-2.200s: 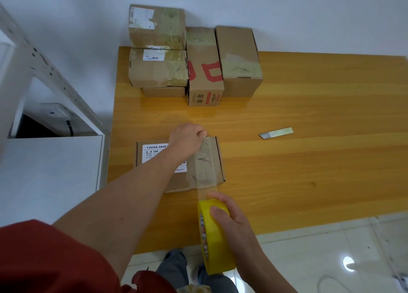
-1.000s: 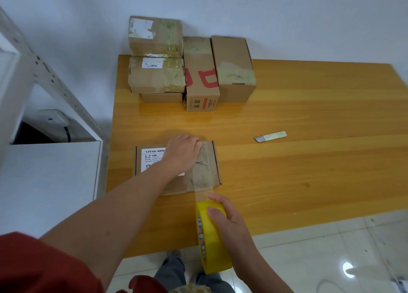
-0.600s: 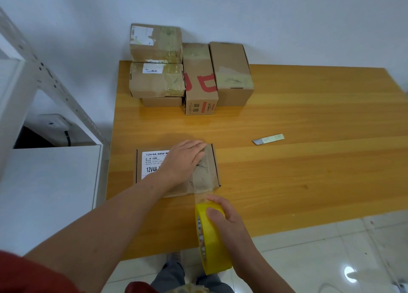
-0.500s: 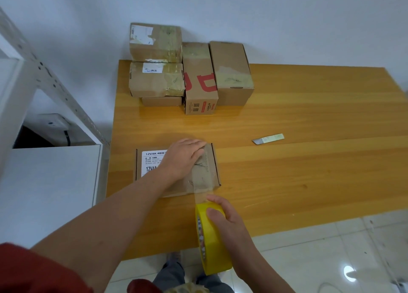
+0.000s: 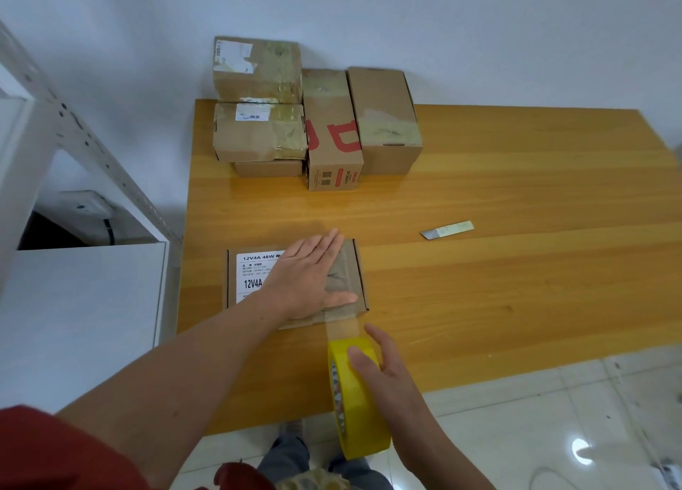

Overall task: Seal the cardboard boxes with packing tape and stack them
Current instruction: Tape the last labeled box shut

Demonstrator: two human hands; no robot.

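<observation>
The left hand (image 5: 308, 281) lies spread flat on the box (image 5: 295, 285), pressing tape down. Just nearer, the right hand (image 5: 383, 371) grips the tape roll (image 5: 360, 397), its strip taut to the box. Pulling harder could drag the box or wrinkle the tape.

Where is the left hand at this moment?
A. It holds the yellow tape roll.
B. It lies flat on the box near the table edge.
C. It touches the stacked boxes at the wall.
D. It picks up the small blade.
B: the left hand lies open and flat on the near box, while the right hand holds the tape roll.
</observation>
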